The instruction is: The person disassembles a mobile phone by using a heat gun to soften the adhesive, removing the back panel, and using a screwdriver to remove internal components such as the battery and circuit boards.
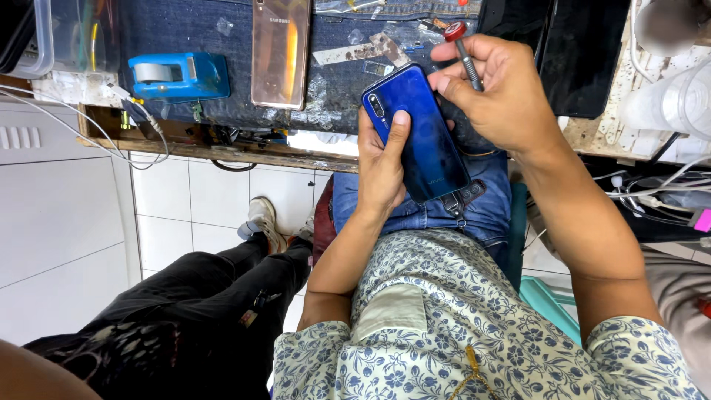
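Blue phone (418, 133), back up: left hand (381, 167) fingers wrapped around its edge. Right hand (503, 92) fingers clamped on a red-capped screwdriver (465, 55), fingertips touching the phone's top.

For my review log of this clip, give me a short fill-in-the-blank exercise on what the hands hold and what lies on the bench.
1. The left hand holds a ____ smartphone, back side up.
2. The right hand grips a screwdriver whose cap is ____.
3. On the bench, the tape dispenser lies to the ____ of the gold phone in the picture.

Missing words: blue; red; left
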